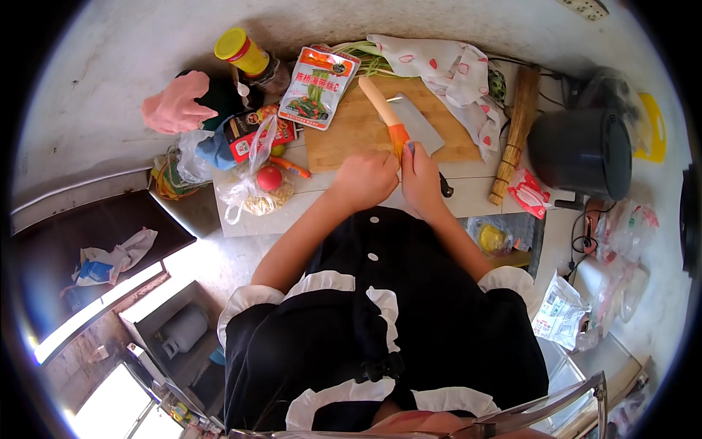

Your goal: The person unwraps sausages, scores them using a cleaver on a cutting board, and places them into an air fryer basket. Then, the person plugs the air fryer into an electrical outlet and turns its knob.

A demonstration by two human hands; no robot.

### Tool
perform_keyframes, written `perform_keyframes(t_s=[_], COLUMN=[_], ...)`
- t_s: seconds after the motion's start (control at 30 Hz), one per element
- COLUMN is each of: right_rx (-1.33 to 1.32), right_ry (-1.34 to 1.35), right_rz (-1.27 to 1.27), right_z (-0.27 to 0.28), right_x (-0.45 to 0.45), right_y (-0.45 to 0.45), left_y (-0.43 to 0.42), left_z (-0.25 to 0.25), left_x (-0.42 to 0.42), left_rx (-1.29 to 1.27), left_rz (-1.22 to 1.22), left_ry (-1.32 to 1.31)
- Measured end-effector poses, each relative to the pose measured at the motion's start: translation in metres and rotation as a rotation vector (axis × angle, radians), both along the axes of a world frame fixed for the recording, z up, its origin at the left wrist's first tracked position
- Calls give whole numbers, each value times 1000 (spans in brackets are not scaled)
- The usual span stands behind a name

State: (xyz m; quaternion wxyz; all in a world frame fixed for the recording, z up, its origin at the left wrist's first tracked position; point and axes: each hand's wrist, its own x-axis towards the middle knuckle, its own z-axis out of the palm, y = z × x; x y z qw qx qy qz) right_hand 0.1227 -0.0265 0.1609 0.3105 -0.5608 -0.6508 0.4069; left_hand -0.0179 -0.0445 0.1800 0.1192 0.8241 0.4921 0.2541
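Both my hands close on the lower end of a sausage (382,104), held out over a wooden cutting board (329,150). Its upper part is bare and pale pink, while an orange-red wrapper (399,134) still covers the lower part. My left hand (365,179) is a fist at the wrapper's lower left side. My right hand (422,179) pinches the wrapper from the right, thumb upward. Beneath lies a cleaver (420,126), its blade flat on the board and its black handle (445,185) pointing toward me, partly hidden by my right hand.
A silver food packet (319,88) lies at the board's upper left. Further left are a yellow-lidded jar (241,51) and a plastic bag (256,194) with a red tomato-like item (269,178). A straw brush (515,135) and a dark pot (581,154) stand right.
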Motion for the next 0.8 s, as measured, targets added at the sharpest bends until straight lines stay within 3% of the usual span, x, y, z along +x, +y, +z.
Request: perform_keyframes(t_s=[0.27,0.47,0.57,0.67,0.77,0.8], right_rx=[-52,-117,-571,-608,-551,-541], right_ry=[-113,133,447,608,582,570], right_rz=[-38,-27,-40,86,52,89], right_z=[-32,-73,-74,-68,-66,-69], right_x=[9,3,2,4,-7,-9], right_y=[17,19,27,33,34,33], left_y=[-21,-29,-30,-28,-23,-20], left_z=[-21,-27,-26,-24,-22,-28], left_x=[17,16,16,15,10,10], left_rx=[-127,-195,-290,-549,-698,-591], left_rz=[-107,-86,34,206,450,490], left_ry=[-30,-72,-105,-34,-199,-287])
